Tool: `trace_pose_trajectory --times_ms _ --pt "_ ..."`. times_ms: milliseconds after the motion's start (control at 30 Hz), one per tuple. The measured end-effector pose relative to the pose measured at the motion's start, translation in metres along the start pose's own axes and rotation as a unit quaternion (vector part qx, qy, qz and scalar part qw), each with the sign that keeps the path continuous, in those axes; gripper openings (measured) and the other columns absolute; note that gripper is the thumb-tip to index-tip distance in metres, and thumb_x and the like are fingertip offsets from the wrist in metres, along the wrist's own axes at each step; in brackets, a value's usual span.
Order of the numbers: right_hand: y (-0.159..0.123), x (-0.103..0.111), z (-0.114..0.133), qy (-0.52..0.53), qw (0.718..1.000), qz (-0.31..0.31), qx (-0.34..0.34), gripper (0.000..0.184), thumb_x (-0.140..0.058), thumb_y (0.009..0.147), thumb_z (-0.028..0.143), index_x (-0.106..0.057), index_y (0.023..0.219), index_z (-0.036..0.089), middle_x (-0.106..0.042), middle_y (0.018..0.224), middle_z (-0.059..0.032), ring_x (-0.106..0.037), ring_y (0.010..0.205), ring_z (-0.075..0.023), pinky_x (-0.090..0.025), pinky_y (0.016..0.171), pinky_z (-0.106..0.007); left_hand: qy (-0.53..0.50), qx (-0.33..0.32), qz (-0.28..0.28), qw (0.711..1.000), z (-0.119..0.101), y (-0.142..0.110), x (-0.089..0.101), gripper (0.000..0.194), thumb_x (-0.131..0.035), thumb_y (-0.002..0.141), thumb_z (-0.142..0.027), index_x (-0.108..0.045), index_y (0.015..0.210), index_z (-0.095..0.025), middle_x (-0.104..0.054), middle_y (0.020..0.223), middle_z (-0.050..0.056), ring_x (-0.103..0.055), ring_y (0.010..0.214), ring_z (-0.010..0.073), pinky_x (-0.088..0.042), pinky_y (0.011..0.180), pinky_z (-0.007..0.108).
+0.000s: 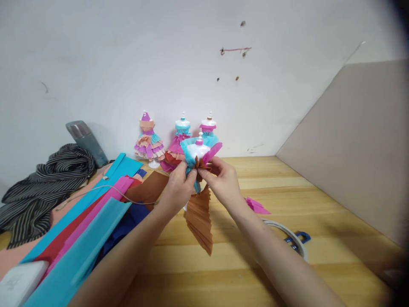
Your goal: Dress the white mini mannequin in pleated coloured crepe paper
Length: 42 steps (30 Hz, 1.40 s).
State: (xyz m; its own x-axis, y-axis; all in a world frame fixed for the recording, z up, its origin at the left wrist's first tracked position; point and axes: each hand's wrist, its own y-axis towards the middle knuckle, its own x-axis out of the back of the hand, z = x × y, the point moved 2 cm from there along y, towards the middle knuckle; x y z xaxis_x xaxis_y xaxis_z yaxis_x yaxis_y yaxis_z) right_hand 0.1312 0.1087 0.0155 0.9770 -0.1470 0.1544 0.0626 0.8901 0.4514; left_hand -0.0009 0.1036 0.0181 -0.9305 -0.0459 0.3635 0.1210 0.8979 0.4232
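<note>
Between my two hands is a small white dress form (198, 150) wrapped in blue and pink crepe paper, with a pink band at its neck. My left hand (181, 183) grips its left side at the waist, the fingers closed over the blue paper. My right hand (220, 177) pinches gathered brown crepe paper (200, 217) at the front of the waist. This pleated brown piece hangs below my fingers like a pointed fan. The form's lower part is hidden by the hands and paper.
Behind stand several dressed forms, one in a ruffled dress (148, 138). On the left lie crepe paper strips (96, 226), a cable (118, 187), a white box (24, 279), striped cloth (60, 175) and a bottle (87, 143). A tape roll (302, 247), blue-handled scissors (303, 236) and pink scrap (256, 206) lie right.
</note>
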Motion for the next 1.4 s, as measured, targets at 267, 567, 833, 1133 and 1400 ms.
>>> trace_pose_trajectory --times_ms 267,567,833,1133,1400 --pt "0.000 0.002 0.003 -0.021 1.000 -0.001 0.013 0.027 -0.061 0.069 0.025 -0.069 0.093 0.016 -0.073 0.090 -0.0080 -0.068 0.082 -0.0232 -0.054 0.078 -0.037 -0.022 0.020 0.014 0.999 0.004 -0.001 -0.006 0.029 -0.057 0.078 -0.020 -0.055 0.107 -0.018 -0.065 0.097 0.006 -0.061 0.094 0.0233 -0.045 0.084 0.035" --pt "-0.001 0.004 0.013 0.048 0.998 0.031 -0.032 0.034 -0.062 0.072 0.034 -0.066 0.099 0.014 -0.070 0.081 -0.0060 -0.066 0.066 -0.0194 -0.053 0.055 -0.029 -0.039 0.015 -0.022 0.999 0.010 0.002 -0.004 0.044 -0.063 0.079 -0.032 -0.051 0.119 -0.020 -0.065 0.110 0.008 -0.060 0.103 0.0248 -0.044 0.089 0.035" --pt "-0.001 0.018 0.021 0.002 1.000 0.027 -0.016 0.042 -0.063 0.075 0.042 -0.064 0.108 0.015 -0.070 0.108 -0.0125 -0.068 0.090 -0.0245 -0.055 0.077 -0.038 -0.030 -0.011 -0.035 0.999 0.013 0.010 0.003 0.024 -0.059 0.080 -0.029 -0.060 0.100 -0.015 -0.069 0.090 0.005 -0.063 0.087 0.0216 -0.047 0.081 0.033" --pt "-0.069 0.018 0.026 -0.360 0.856 0.368 0.046 0.008 -0.061 0.078 0.025 -0.065 0.077 0.018 -0.070 0.081 -0.0053 -0.063 0.070 -0.0193 -0.044 0.064 -0.029 -0.010 -0.015 -0.026 1.000 0.015 0.024 0.028 0.014 -0.061 0.076 -0.026 -0.060 0.085 -0.016 -0.064 0.076 0.002 -0.059 0.075 0.0190 -0.048 0.071 0.030" --pt "-0.099 -0.011 -0.036 -0.488 0.790 0.370 0.032 0.018 -0.051 0.084 0.020 -0.066 0.091 0.014 -0.067 0.097 -0.0130 -0.062 0.086 -0.0245 -0.044 0.072 -0.032 -0.045 -0.027 0.035 0.998 0.018 0.025 0.027 0.021 -0.059 0.074 -0.028 -0.061 0.090 -0.014 -0.065 0.083 0.003 -0.059 0.083 0.0202 -0.048 0.075 0.030"
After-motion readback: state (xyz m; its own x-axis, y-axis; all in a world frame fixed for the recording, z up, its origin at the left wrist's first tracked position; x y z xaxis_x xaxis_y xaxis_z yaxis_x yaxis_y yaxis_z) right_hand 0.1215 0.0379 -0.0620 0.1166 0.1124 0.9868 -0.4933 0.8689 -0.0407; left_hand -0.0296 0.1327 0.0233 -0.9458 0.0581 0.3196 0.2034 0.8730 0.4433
